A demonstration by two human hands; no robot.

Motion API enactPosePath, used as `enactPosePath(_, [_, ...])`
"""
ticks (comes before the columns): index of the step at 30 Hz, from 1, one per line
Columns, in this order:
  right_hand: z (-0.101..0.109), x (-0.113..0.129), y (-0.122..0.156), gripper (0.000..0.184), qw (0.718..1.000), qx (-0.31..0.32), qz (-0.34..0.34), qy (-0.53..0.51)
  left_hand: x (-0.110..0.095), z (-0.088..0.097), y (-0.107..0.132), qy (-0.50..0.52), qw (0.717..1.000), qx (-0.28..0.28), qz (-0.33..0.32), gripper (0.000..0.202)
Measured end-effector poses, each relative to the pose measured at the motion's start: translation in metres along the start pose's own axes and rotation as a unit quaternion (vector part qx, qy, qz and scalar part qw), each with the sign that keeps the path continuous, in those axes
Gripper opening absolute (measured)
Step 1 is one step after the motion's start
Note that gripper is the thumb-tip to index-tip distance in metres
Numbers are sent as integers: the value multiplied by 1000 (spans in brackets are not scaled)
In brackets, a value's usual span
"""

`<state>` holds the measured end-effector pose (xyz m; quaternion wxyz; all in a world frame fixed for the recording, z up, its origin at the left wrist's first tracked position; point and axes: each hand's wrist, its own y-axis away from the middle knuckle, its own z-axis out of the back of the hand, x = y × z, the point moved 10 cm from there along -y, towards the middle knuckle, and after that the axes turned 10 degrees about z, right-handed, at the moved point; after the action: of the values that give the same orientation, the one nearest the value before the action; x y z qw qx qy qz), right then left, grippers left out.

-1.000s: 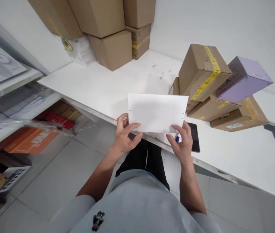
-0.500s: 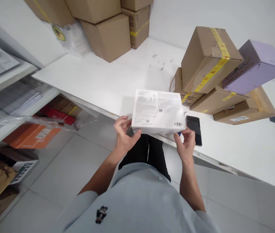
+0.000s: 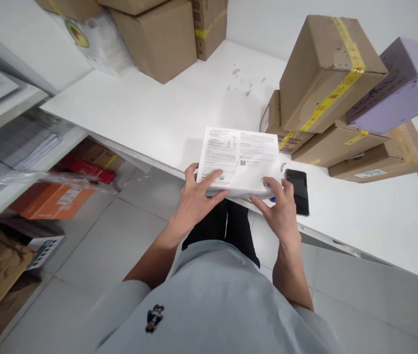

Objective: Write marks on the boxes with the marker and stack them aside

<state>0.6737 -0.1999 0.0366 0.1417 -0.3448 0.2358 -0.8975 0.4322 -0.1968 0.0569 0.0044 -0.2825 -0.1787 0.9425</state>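
Note:
A flat white box (image 3: 239, 157) with small printed text and a QR code lies at the front edge of the white table, its surface faintly wrinkled. Around its near left corner my left hand (image 3: 196, 199) is closed, index finger on the top and thumb along the front side. My right hand (image 3: 280, 209) grips the near right corner, fingertips over the barcode and thumb against the front side. Just right of that hand lies a black phone (image 3: 297, 191). A small blue thing, mostly hidden, shows beneath the box by my right hand.
Taped cardboard boxes (image 3: 330, 73) and a purple box (image 3: 401, 93) are stacked at the right. More cartons (image 3: 161, 42) stand at the back left. Left of the table (image 3: 157, 118), shelves hold papers, an orange box (image 3: 52, 200) and a red box (image 3: 87, 168).
My fingers have shifted from the box's sides up onto its top, with the thumbs along the front. The view has tilted slightly, and the box appears a little higher.

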Motion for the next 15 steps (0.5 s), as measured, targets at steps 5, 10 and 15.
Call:
enactPosePath(5, [-2, -13, 5, 54, 993, 1, 8, -114, 3, -4, 2, 4, 1000, -3, -3, 51])
enactPosePath(10, [12, -80, 12, 47, 986, -91, -124, -70, -2, 7, 12, 39, 989, -128, -56, 75])
enactPosePath(15, [-26, -103, -9, 43, 974, 91, -184, 91, -42, 20, 40, 27, 943, -271, -193, 47])
